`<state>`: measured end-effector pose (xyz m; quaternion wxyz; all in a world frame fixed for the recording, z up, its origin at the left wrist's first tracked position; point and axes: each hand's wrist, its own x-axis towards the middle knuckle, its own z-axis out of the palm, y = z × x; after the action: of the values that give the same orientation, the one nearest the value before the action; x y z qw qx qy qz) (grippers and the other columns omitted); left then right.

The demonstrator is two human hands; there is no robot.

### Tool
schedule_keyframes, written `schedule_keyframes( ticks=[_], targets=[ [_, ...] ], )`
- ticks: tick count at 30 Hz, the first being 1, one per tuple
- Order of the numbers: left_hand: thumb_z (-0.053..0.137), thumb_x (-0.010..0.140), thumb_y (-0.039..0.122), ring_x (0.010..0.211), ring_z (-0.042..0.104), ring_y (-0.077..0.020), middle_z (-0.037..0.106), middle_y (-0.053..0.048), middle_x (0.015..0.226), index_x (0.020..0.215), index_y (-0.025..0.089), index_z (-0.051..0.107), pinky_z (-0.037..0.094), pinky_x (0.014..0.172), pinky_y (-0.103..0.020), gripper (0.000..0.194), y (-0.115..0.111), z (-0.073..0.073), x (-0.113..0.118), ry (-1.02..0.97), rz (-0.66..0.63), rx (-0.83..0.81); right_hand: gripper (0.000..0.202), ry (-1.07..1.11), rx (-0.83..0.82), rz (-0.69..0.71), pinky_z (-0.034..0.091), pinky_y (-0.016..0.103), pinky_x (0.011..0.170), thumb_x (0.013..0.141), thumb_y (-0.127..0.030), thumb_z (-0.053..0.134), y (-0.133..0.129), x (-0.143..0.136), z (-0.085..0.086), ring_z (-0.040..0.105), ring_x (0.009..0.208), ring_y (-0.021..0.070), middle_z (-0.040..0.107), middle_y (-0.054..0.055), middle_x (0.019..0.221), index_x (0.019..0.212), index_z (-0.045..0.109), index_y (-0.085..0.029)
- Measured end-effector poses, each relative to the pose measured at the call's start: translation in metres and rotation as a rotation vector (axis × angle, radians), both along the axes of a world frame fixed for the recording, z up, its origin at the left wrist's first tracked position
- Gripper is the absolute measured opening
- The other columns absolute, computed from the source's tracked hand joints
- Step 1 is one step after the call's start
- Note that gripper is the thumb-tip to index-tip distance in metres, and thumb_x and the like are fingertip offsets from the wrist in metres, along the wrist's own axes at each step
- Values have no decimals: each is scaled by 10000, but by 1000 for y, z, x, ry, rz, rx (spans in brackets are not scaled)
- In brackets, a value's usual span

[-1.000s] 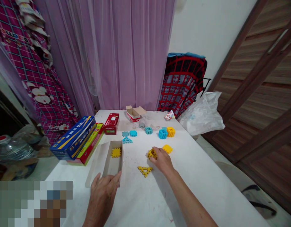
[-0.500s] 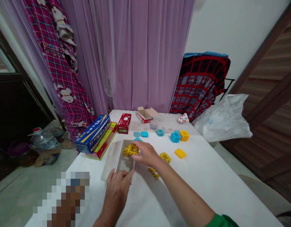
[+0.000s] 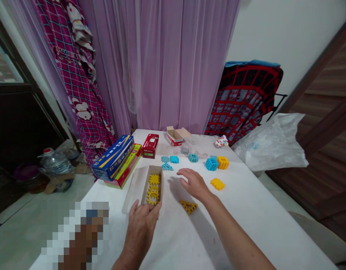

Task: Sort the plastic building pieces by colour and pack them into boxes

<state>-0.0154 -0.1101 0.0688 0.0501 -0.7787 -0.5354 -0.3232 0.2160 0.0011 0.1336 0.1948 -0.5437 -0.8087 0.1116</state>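
An open white cardboard box (image 3: 162, 183) stands on the table with its lid flap folded out to the left. Inside lie yellow interlocking plastic blocks (image 3: 154, 179). My left hand (image 3: 143, 221) grips the near end of this box, fingers over its edge. To the right of the box, my right hand (image 3: 193, 183) hovers above the table, fingers stretched and holding nothing. Just below it sits a yellow triangular block piece (image 3: 189, 206). A flat yellow piece (image 3: 217, 183) lies to the right. Whatever is beneath my right hand is hidden.
Blue blocks (image 3: 211, 164) and an orange-yellow block (image 3: 223, 162) stand at the right, with flat blue pieces (image 3: 174, 159) farther left. A blue box (image 3: 113, 157), a red box (image 3: 150, 145) and an open small box (image 3: 175, 138) are at the back. A plastic bag (image 3: 271, 142) hangs past the right edge.
My right hand has let go of the yellow block in the box and moved right, out over the table. My left hand stays at the box's near end. The view has shifted slightly.
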Motion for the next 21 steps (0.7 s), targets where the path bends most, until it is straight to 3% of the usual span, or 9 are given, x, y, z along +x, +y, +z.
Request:
schedule_keyframes(
  ticks=[5,8,13,17,21],
  targets=[
    [501,897,114,790,651,-158,682,29,839,1225,308,617,356,1027,-481,398,2,-3,-5,62,-22,-3,309,-123,-120,-305,449,336,967,875,-210,502,-8,63,-14,637,1071,196,682,52,1211,1120,690,-222],
    [503,905,143,776,657,-147,694,30,859,1262,317,589,375,1022,-453,406,4,-4,-11,115,-77,0,303,-123,-136,-376,468,311,916,892,-215,477,-15,79,-18,664,986,178,694,43,1178,1099,699,-225],
    [497,918,167,778,661,-143,698,31,866,1282,325,575,400,1017,-441,404,5,-3,-15,137,-84,-12,304,-154,-146,-453,474,315,873,914,-317,488,-19,76,-19,662,990,196,694,55,1167,1130,684,-232],
    [458,939,171,789,651,-148,682,17,860,1281,314,573,397,1040,-463,388,3,-2,-11,119,-73,7,475,-269,-200,-453,478,340,839,880,-480,539,-22,62,-24,644,1057,255,676,109,1191,1265,603,-210],
    [459,956,218,834,631,-159,660,-4,880,1156,284,631,393,1069,-481,273,-1,0,-6,17,-43,130,522,-372,-200,-432,476,348,806,873,-455,552,-26,47,-32,648,1038,277,676,139,1151,1326,550,-197]
  ],
)
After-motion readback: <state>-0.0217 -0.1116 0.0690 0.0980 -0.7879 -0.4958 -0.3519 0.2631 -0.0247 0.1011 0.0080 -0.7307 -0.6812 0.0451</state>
